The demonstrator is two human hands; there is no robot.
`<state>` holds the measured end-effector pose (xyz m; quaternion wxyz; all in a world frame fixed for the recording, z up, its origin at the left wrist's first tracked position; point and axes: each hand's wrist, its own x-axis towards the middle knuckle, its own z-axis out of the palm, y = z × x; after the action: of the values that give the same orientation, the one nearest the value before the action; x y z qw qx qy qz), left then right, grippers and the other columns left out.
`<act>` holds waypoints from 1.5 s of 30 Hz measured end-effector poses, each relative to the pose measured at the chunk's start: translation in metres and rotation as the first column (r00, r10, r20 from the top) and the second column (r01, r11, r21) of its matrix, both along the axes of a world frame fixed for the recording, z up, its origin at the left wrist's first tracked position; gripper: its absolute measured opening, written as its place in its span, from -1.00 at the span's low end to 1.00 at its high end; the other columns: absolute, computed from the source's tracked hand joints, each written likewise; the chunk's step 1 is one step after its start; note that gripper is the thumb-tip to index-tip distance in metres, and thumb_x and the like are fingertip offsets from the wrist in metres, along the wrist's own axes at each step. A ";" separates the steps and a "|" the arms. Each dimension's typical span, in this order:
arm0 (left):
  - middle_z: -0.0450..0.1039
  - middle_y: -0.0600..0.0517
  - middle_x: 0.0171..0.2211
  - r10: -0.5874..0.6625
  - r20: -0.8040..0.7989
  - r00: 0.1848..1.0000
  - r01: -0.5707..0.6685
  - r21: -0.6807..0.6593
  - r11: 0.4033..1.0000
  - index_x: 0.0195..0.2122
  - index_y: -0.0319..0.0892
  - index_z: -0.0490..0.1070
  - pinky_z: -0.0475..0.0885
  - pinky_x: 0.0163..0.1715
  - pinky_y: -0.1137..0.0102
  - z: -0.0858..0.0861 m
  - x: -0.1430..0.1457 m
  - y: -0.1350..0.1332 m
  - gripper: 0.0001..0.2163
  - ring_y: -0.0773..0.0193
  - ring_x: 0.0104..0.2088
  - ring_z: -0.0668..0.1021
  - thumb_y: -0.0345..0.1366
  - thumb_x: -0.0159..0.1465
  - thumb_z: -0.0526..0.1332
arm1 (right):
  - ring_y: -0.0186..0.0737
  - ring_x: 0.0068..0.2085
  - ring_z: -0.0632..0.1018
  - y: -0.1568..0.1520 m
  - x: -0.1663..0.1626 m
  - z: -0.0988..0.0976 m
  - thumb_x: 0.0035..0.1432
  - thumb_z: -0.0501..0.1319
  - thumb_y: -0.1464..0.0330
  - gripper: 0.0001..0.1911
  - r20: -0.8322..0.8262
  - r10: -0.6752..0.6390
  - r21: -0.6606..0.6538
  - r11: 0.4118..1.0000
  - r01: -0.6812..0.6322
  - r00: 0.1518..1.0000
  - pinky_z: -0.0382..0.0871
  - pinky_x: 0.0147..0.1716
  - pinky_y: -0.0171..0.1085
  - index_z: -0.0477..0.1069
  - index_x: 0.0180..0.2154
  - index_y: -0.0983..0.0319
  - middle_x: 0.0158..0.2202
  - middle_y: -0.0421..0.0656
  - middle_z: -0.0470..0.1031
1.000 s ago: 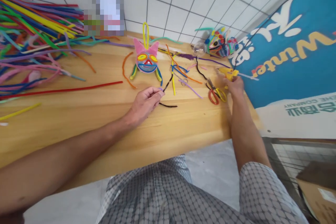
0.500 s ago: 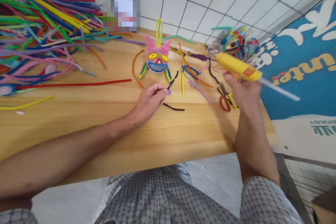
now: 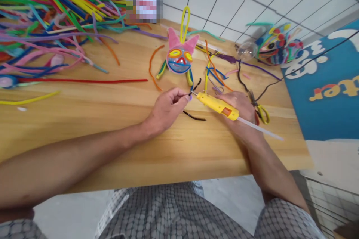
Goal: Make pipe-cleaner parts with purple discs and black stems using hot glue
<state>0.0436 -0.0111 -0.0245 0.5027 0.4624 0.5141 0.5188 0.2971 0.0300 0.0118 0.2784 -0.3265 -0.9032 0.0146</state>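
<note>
My left hand [image 3: 167, 110] rests on the wooden table [image 3: 112, 138] and pinches a short black pipe cleaner [image 3: 195, 85] with a small purple bit at the fingertips. My right hand [image 3: 238, 109] grips a yellow glue gun [image 3: 216, 105]; its nozzle points left and meets the black pipe cleaner right beside my left fingers. A clear glue stick [image 3: 262, 129] juts out of the gun's back end. Just beyond stands a pink-eared pipe-cleaner cat face [image 3: 179, 58] with a yellow loop on top. Another black piece [image 3: 195, 117] lies under the gun.
A big heap of coloured pipe cleaners [image 3: 56, 15] fills the far left. A long red one [image 3: 84, 81] lies across the table. Scissors with yellow and red handles [image 3: 260, 112] lie right of my hand. A second colourful figure [image 3: 276, 48] and a clear ball [image 3: 245, 50] stand at the back right.
My right hand picked the glue gun up from the right edge, swung it leftward and brought its nozzle down to the black pipe cleaner. My left hand kept its pinch.
</note>
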 end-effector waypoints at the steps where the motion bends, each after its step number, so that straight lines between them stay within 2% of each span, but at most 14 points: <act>1: 0.21 0.19 -0.59 -0.001 -0.003 1.000 0.001 -0.004 1.000 -0.40 -0.15 0.44 0.18 -0.53 0.44 0.000 0.000 0.000 -0.84 0.40 -0.55 0.23 -0.22 0.29 0.28 | 0.00 -0.13 0.71 -0.001 0.000 0.000 0.40 0.29 0.34 -0.77 0.006 -0.008 0.002 1.000 0.008 1.000 0.57 -0.09 0.04 0.51 0.06 0.04 -0.08 -0.08 0.72; 9: 0.20 0.18 -0.59 0.006 -0.018 1.000 -0.006 -0.032 0.999 -0.39 -0.14 0.46 0.13 -0.57 0.45 0.001 0.000 -0.002 -0.85 0.40 -0.57 0.19 -0.24 0.29 0.30 | 0.03 -0.14 0.71 -0.003 -0.001 -0.001 0.42 0.25 0.29 -0.78 0.001 -0.039 -0.025 0.999 0.039 0.999 0.59 -0.10 0.06 0.52 0.06 0.00 -0.11 -0.09 0.72; 16: 0.22 0.18 -0.59 -0.009 -0.021 1.000 0.008 -0.032 0.999 -0.38 -0.15 0.46 0.17 -0.54 0.44 0.003 -0.001 -0.002 -0.87 0.40 -0.56 0.22 -0.27 0.31 0.27 | 0.03 -0.12 0.71 -0.005 -0.002 0.001 0.44 0.23 0.30 -0.79 -0.008 -0.071 -0.014 0.997 0.071 0.997 0.60 -0.11 0.07 0.53 0.05 0.01 -0.10 -0.08 0.72; 21: 0.22 0.19 -0.59 -0.014 -0.008 1.000 0.014 -0.023 1.000 -0.39 -0.15 0.45 0.17 -0.54 0.45 0.004 -0.001 -0.002 -0.87 0.41 -0.56 0.21 -0.28 0.31 0.28 | 0.02 -0.16 0.71 -0.006 -0.003 0.000 0.40 0.28 0.37 -0.75 -0.032 -0.002 0.038 0.999 0.004 0.999 0.59 -0.16 0.04 0.51 0.07 0.05 -0.13 -0.09 0.71; 27: 0.26 0.19 -0.59 -0.014 0.006 1.000 0.014 -0.029 0.999 -0.37 -0.16 0.46 0.17 -0.55 0.46 0.004 0.000 -0.002 -0.90 0.41 -0.57 0.24 -0.30 0.29 0.28 | 0.05 -0.15 0.71 -0.005 -0.002 -0.001 0.41 0.26 0.35 -0.74 -0.012 -0.048 0.036 0.998 0.049 0.999 0.59 -0.15 0.05 0.51 0.10 0.02 -0.12 -0.08 0.71; 32: 0.29 0.18 -0.59 -0.014 0.004 1.000 0.014 -0.029 0.999 -0.37 -0.16 0.46 0.15 -0.56 0.46 0.003 0.000 -0.002 -0.90 0.41 -0.57 0.26 -0.29 0.28 0.30 | 0.02 -0.15 0.70 -0.006 -0.002 -0.001 0.40 0.28 0.36 -0.72 -0.028 -0.006 0.040 0.999 0.007 1.000 0.58 -0.13 0.02 0.52 0.11 0.06 -0.11 -0.08 0.71; 36: 0.29 0.18 -0.58 -0.008 -0.009 1.000 0.008 -0.023 1.000 -0.35 -0.15 0.47 0.15 -0.56 0.47 0.002 0.000 -0.002 -0.89 0.41 -0.56 0.27 -0.26 0.27 0.32 | 0.04 -0.13 0.70 -0.007 -0.003 0.001 0.40 0.26 0.38 -0.72 -0.028 -0.019 0.039 0.999 0.020 0.999 0.57 -0.12 0.02 0.52 0.11 0.07 -0.07 -0.06 0.72; 40: 0.30 0.18 -0.59 -0.014 -0.011 1.000 0.014 -0.024 1.000 -0.35 -0.16 0.47 0.16 -0.56 0.47 0.001 0.000 -0.002 -0.89 0.42 -0.57 0.28 -0.26 0.28 0.31 | 0.03 -0.16 0.70 -0.007 -0.003 0.002 0.39 0.28 0.38 -0.74 -0.010 0.003 0.062 0.998 -0.002 1.000 0.56 -0.16 0.01 0.51 0.09 0.11 -0.12 -0.05 0.71; 45: 0.30 0.18 -0.60 -0.019 0.015 1.000 0.019 -0.009 1.000 -0.35 -0.16 0.46 0.18 -0.56 0.46 0.001 0.000 -0.001 -0.90 0.41 -0.58 0.30 -0.27 0.28 0.30 | 0.06 -0.12 0.71 -0.007 0.000 0.002 0.44 0.23 0.31 -0.75 -0.010 -0.057 0.015 0.998 0.057 0.998 0.57 -0.09 0.05 0.52 0.10 0.02 -0.10 -0.08 0.72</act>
<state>0.0441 -0.0125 -0.0236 0.5134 0.4611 0.5082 0.5153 0.2967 0.0230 0.0138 0.2853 -0.3499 -0.8923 0.0013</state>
